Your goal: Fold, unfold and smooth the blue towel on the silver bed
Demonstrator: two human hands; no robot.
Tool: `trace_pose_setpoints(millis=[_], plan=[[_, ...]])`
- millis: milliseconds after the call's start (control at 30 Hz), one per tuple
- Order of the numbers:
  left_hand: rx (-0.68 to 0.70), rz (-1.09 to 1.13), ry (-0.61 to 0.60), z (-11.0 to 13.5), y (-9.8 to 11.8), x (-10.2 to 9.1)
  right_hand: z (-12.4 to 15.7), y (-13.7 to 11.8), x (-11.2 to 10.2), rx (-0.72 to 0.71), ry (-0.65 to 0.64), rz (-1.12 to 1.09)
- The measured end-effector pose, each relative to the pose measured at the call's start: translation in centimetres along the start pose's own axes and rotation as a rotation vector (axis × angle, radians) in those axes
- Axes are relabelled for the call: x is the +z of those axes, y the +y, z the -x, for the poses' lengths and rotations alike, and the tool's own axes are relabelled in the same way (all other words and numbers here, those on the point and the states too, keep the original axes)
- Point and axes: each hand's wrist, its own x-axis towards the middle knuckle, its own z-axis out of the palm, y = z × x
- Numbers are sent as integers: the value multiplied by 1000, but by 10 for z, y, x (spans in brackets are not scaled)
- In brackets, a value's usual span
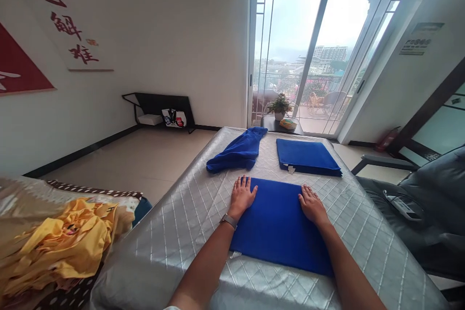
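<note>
- The left hand lies flat, palm down, on the far left corner of a folded blue towel. Its fingers are spread wide and grip nothing. There is a watch on that wrist.
- The right hand does the same on the far right corner, open and pressed flat, with nothing held.
- The towel sits square on the silver quilted bed, dead ahead of the person at twelve o'clock, both arms stretched over it.
- From where I stand this looks like the smoothing stage: the fold is made, and the palms are pressing the far edge down.
- At one o'clock, well apart, lies a second folded towel, neat and finished.
- At eleven o'clock sits a crumpled towel, not yet folded.
- Moving the pressed towel would call for fingers slipping under its edges and a level lift, so the fold holds.
- A yellow cloth heap lies at nine o'clock and a grey armchair at three.
</note>
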Motion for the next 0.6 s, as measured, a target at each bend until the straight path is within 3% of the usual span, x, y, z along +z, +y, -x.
trace_pose_setpoints(millis=[600], plan=[[2,-112,-37,-8,-13,9,10,-14,-12,-12,43,-129]])
